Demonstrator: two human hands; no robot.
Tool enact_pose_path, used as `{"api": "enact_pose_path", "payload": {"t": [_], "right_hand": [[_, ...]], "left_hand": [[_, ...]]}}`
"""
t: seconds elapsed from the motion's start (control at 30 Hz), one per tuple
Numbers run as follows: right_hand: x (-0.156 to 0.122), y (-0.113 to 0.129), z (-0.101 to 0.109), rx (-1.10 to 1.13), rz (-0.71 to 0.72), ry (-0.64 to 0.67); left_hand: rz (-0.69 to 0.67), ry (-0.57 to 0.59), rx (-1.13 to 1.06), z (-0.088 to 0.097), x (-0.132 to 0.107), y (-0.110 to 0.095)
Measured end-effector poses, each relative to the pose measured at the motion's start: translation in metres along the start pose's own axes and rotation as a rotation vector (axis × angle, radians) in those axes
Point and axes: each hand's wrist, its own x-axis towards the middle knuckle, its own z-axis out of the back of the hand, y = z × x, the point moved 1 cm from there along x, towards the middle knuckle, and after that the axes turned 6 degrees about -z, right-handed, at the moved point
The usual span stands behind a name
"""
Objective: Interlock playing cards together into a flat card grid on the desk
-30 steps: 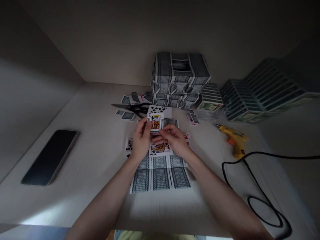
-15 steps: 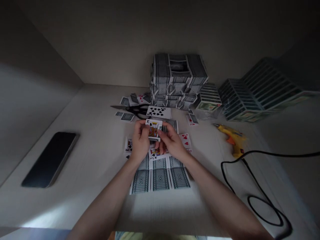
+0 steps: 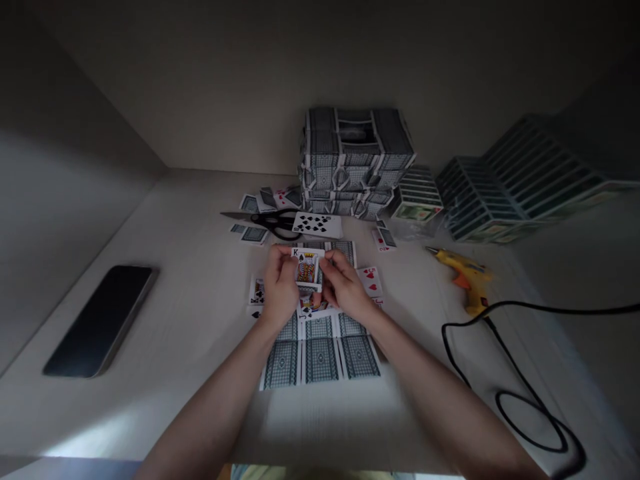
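Observation:
My left hand [image 3: 281, 288] and my right hand [image 3: 344, 285] both pinch a face-up king of spades card [image 3: 307, 268], one at each side edge. They hold it just above a grid of face-down blue-backed cards [image 3: 321, 347] laid flat on the pale table [image 3: 190, 293]. A face-up jack card [image 3: 313, 305] lies under my hands, mostly hidden. Other face-up cards [image 3: 371, 279] lie to the right of my hands.
A box built from cards [image 3: 356, 160] stands at the back, with card stacks [image 3: 505, 190] to its right. Black scissors [image 3: 273, 221] and a spade card [image 3: 317, 224] lie behind my hands. A phone [image 3: 100, 320] lies left; a yellow glue gun [image 3: 467, 279] with black cord [image 3: 505, 373] lies right.
The king card came lower and nearer to me, down towards the card grid. My right hand shifted from under it to its right edge.

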Motion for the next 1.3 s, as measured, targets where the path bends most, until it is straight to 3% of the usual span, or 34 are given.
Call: {"api": "enact_pose_path", "payload": {"t": [0.47,0.77,1.3], "right_hand": [[-0.001,0.004,-0.001,-0.026,0.002,-0.004],[-0.002,0.003,0.001,-0.02,0.033,-0.017],[-0.001,-0.001,0.001,-0.025,-0.008,-0.005]], "left_hand": [[0.026,0.003,-0.103,0.0,0.0,0.003],[0.037,0.067,-0.118,0.0,0.001,0.005],[0.013,0.044,0.007,0.001,-0.001,0.01]]}}
